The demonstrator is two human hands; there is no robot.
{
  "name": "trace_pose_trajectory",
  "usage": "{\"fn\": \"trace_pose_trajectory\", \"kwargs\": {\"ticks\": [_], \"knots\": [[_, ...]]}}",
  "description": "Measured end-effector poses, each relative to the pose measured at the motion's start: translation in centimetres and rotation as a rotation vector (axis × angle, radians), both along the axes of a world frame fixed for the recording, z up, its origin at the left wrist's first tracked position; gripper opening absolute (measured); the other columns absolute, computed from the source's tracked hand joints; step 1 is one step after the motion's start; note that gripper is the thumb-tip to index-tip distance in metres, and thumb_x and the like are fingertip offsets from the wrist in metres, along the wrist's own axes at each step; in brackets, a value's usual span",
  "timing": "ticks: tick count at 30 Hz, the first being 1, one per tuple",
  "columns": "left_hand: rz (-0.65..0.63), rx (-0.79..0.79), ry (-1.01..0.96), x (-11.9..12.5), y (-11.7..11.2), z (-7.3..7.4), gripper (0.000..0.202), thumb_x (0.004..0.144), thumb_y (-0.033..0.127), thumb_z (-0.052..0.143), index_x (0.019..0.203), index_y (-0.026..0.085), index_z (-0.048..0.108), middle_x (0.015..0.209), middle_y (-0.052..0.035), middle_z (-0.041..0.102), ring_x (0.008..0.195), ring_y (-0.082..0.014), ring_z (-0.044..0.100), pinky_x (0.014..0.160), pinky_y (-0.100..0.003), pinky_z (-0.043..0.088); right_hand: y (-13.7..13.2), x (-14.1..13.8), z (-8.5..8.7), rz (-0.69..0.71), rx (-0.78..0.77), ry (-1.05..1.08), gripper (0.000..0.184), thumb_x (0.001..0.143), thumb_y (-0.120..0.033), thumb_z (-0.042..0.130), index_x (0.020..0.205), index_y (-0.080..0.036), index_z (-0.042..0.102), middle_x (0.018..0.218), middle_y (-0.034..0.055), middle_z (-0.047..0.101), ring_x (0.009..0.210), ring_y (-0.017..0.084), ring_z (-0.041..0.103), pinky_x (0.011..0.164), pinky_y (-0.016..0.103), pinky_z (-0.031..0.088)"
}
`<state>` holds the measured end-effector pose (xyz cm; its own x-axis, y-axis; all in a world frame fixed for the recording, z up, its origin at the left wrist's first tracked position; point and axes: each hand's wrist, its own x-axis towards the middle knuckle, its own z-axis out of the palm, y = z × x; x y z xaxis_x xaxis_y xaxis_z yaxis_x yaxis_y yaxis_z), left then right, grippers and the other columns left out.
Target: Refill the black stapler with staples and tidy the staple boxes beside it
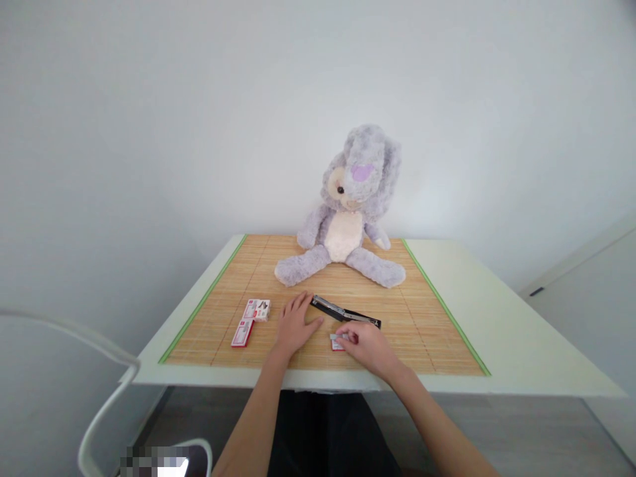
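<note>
A black stapler lies opened out on the bamboo mat, its metal staple channel showing. My left hand rests flat on the mat with fingers stretched, the fingertips close to the stapler's left end. Just in front of the stapler, my right hand pinches a small grey strip of staples between thumb and fingers. Directly below the strip is a small red and white staple box, partly covered by that hand. To the left of my left hand lie two more red and white boxes, an upper one and a lower one.
A grey plush rabbit sits at the back of the bamboo mat, legs spread. The mat has green edging and covers the middle of a white table. A white cable curves past the table's left front corner.
</note>
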<state>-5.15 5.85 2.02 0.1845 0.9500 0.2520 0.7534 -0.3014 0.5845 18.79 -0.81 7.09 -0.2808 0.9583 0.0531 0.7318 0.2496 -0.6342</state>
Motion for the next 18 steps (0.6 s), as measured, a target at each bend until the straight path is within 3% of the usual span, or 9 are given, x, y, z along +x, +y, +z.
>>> {"fn": "trace_pose_trajectory", "kwargs": {"ticks": [8,18], "knots": [[-0.105,-0.012,-0.002,-0.1,-0.1,0.7,0.042,0.085,0.047,0.077,0.124,0.035,0.068,0.154,-0.0004,0.056,0.143,-0.0281,0.044,0.121,-0.05,0.029,0.6,0.5,0.9,-0.015,0.032,0.011,0.02,0.096,-0.038,0.066,0.105,-0.025,0.079,0.072,-0.0022,0.066,0.067,0.015,0.058,0.064,0.026,0.037],[-0.194,-0.018,-0.036,0.8,-1.9,0.8,0.036,0.084,0.045,0.08,0.119,0.037,0.074,0.151,0.0009,0.06,0.146,-0.0265,0.044,0.123,-0.05,0.031,3.2,0.7,1.0,-0.009,0.038,-0.036,0.022,0.097,-0.038,0.064,0.105,-0.025,0.08,0.073,-0.0012,0.069,0.066,0.015,0.058,0.063,0.025,0.036]]}}
